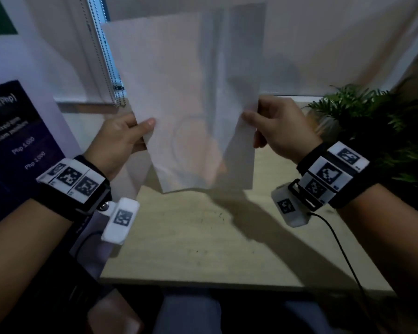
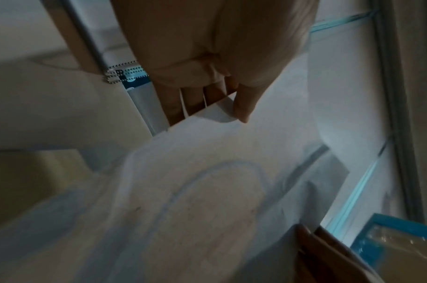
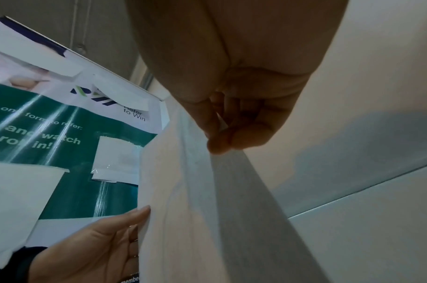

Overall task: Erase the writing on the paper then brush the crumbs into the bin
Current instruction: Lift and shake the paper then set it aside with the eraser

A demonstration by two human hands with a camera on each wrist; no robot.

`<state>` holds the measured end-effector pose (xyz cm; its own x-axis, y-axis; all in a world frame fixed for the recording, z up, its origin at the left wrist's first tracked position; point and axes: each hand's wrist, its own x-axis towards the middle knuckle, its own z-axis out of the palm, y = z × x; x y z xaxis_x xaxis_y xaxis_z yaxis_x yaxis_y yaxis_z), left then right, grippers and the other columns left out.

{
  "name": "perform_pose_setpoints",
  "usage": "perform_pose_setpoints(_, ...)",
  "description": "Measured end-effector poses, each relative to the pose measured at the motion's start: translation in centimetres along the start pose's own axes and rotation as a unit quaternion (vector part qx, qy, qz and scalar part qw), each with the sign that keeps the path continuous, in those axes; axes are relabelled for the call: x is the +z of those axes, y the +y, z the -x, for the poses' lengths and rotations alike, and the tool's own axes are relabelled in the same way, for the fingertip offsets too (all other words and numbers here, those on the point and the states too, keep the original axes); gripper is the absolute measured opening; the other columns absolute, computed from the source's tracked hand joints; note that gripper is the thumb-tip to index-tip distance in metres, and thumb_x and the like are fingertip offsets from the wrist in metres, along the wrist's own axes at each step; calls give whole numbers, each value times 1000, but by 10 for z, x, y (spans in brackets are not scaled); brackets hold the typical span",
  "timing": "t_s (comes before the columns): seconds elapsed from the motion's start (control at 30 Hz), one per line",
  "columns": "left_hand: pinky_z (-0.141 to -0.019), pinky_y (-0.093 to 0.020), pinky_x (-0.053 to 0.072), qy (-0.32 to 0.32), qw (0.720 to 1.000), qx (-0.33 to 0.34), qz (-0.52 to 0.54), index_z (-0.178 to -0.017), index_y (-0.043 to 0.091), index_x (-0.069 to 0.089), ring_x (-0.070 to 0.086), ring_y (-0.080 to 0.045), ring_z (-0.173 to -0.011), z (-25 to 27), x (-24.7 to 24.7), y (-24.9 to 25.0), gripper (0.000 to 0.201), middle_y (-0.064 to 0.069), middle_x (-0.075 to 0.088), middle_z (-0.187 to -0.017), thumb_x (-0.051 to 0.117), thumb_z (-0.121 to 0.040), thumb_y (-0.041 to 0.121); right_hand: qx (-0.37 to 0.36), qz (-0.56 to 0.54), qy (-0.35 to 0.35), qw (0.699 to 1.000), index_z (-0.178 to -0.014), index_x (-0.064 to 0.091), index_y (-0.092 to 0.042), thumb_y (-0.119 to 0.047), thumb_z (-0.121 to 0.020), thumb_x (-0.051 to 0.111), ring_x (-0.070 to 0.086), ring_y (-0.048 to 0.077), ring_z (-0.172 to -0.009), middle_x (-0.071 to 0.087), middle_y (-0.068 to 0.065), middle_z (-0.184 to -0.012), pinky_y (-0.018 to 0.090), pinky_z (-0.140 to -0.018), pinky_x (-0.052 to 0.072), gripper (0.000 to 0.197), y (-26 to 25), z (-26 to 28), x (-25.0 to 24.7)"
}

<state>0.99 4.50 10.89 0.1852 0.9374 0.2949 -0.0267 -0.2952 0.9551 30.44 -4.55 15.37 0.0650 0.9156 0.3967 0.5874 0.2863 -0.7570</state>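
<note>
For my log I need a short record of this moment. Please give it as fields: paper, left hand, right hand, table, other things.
paper: white sheet of paper, held upright above the table, faint curved line on it
left hand: left hand pinches its left edge
right hand: right hand pinches its right edge
table: light wooden table, dark specks
other things: green plant

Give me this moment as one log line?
paper: lifted above desk | left hand: pinches left edge | right hand: pinches right edge | bin: unseen

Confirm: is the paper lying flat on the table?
No. Both hands, left hand and right hand, hold the paper upright above the table.
</note>
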Motion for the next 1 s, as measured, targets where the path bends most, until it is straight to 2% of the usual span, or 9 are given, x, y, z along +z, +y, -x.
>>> perform_pose_setpoints(0.13,-90,-35,60,-8,999,22,-28,-109,10,74,74,-21,-99,7,2,6,21,-3,78,-105,66,-95,23,41,7,-43,998,-106,71,-11,-20,-102,56,71,28,-62,75,5,-90,48,-62,57,18,9,4,6)
perform_pose_setpoints(0.23,-88,-34,60,-15,999,26,-31,-111,3,73,74,-24,-100,5,1,8,29,-6,78,-107,68,-92,25,42,-24,-10,999,-105,70,-11,-20,-102,57,72,28,-65,75,5,-90,39,-59,57,16,7,0,-3)
perform_pose_setpoints(0.3,-89,-34,61,-20,999,16,-46,-113,1,72,74,-25,-101,5,2,4,27,-7,78,-107,68,-95,20,55,-22,-32,998,-105,69,-12,-20,-102,56,72,28,-67,75,6,-92,38,-60,57,15,9,1,-1)
perform_pose_setpoints(0.43,-86,-32,61,-15,998,13,-58,-105,12,74,75,-20,-96,2,2,3,14,0,79,-101,68,-95,20,68,-9,-55,996,-109,69,-11,-19,-102,56,74,28,-70,75,7,-98,38,-61,58,17,16,3,2)
perform_pose_setpoints(0.67,-74,-24,60,-13,997,30,-77,-99,18,74,75,-12,-86,-7,6,10,12,8,79,-92,74,-87,20,96,-9,-72,993,-108,68,-11,-17,-101,57,74,28,-72,74,12,-96,37,-64,58,15,19,5,-1)
perform_pose_setpoints(0.77,-85,-36,61,-23,993,16,-116,-109,13,75,75,-19,-95,-11,12,5,23,3,79,-101,77,-87,20,98,-35,-46,993,-113,69,-8,-17,-101,57,74,31,-74,74,10,-97,41,-68,59,19,17,2,-6)
perform_pose_setpoints(0.83,-91,-39,58,-18,992,16,-126,-115,14,75,75,-17,-99,-13,12,3,30,2,78,-108,78,-87,21,114,-11,-81,990,-110,68,-9,-18,-102,57,74,28,-73,74,9,-97,39,-67,59,17,18,5,-2)
perform_pose_setpoints(0.93,-87,-27,57,-15,993,36,-113,-120,15,72,73,-9,-101,-17,14,7,33,6,76,-112,78,-88,21,111,-16,-80,990,-105,68,-7,-19,-101,58,74,24,-69,74,10,-95,35,-64,58,16,22,8,-3)
perform_pose_setpoints(1.0,-74,-15,54,-46,983,22,-174,-108,22,73,72,2,-86,-16,17,6,19,20,76,-94,77,-89,22,108,-28,-61,992,-107,68,-4,-20,-100,59,74,26,-71,74,11,-95,39,-67,59,19,25,5,-10)
